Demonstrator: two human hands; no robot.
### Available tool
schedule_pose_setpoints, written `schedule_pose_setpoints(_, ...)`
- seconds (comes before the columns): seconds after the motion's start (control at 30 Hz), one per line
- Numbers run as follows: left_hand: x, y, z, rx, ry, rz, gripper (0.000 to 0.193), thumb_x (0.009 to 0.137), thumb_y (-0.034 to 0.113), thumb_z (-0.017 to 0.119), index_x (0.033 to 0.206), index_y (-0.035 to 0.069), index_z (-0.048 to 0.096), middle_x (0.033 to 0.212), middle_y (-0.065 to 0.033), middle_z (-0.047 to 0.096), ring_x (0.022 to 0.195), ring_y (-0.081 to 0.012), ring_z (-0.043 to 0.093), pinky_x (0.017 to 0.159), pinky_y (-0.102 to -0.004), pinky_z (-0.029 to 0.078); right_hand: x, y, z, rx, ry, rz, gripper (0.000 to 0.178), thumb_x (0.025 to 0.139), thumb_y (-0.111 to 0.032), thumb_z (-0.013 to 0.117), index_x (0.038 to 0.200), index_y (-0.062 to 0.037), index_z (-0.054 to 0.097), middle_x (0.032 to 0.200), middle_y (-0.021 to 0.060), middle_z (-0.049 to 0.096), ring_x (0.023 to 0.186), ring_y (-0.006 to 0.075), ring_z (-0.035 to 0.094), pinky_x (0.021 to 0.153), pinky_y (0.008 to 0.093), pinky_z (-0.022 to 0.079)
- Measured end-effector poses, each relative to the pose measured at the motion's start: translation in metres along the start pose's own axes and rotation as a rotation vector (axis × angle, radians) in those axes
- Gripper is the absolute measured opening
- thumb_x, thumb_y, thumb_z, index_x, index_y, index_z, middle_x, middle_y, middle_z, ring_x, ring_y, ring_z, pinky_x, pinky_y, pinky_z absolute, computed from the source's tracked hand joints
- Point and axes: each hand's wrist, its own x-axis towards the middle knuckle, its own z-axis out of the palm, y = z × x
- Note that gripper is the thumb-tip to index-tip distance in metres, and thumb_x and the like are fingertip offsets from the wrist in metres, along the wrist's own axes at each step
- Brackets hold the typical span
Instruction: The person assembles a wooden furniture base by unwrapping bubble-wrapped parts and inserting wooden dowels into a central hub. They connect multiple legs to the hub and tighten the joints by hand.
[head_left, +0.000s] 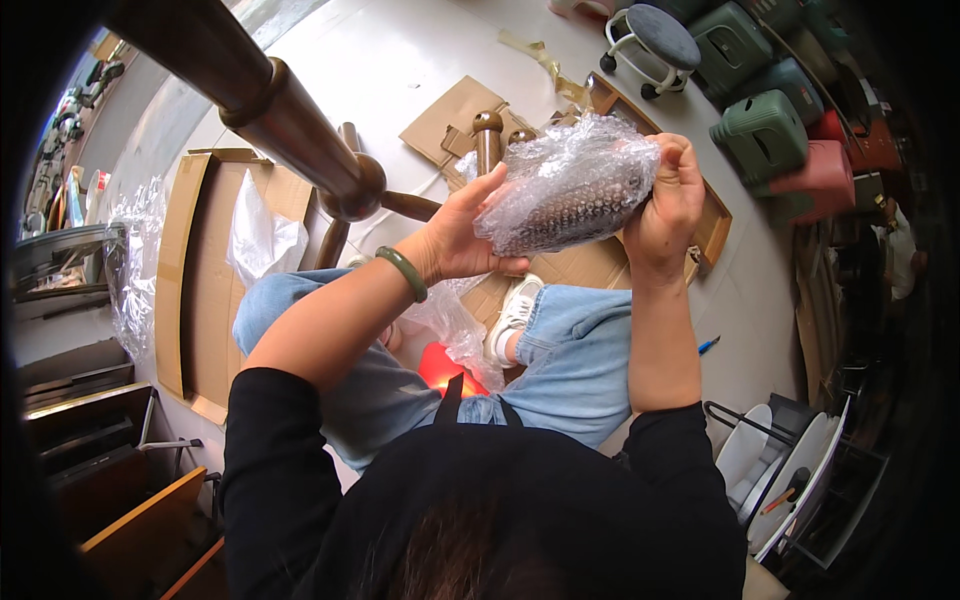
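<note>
The wrapped bundle is being held up right of the brown wooden post. The left hand is gripping its end nearer the post; the right hand is pinching the farther end. A loose hold could be letting the slick bubble wrap slip.

A black top, light blue jeans, white lace-up shoes and a green bangle are worn.
</note>
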Motion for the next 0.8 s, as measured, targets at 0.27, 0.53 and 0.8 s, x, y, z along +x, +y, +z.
schedule_pose_setpoints(0.27,0.019,-0.007,0.006,-0.113,-0.031,-0.028,0.058,0.088,0.064,0.054,0.117,0.013,0.058,0.103,-0.0055,0.064,0.088,-0.021,0.06,0.065,-0.0382,0.049,-0.002,-0.023,0.039,-0.379,0.11,-0.523,0.031,0.099,-0.031,0.055,0.098,-0.0001,0.05,0.095,0.0108,0.061,0.088,0.0138,0.056,0.084,0.0268,0.046)
schedule_pose_setpoints(0.53,0.031,-0.009,0.01,-0.138,-0.101,-0.022,0.041,0.092,0.049,0.054,0.113,0.015,0.059,0.101,-0.0045,0.064,0.091,-0.0189,0.061,0.066,-0.0351,0.051,-0.002,-0.041,0.035,-0.571,0.176,-0.567,0.026,0.1,-0.027,0.055,0.097,-0.0015,0.051,0.09,0.0021,0.054,0.08,0.0084,0.048,0.077,0.0216,0.042)
schedule_pose_setpoints(0.8,0.015,-0.012,0.043,0.092,0.073,0.393,0.039,0.093,0.043,0.058,0.125,0.023,0.051,0.111,-0.0019,0.059,0.1,-0.0167,0.057,0.076,-0.0343,0.051,-0.003,-0.028,0.035,-0.394,0.013,-0.107,0.042,0.092,-0.037,0.066,0.111,-0.0008,0.056,0.099,0.001,0.055,0.096,0.0119,0.052,0.087,0.0259,0.043)
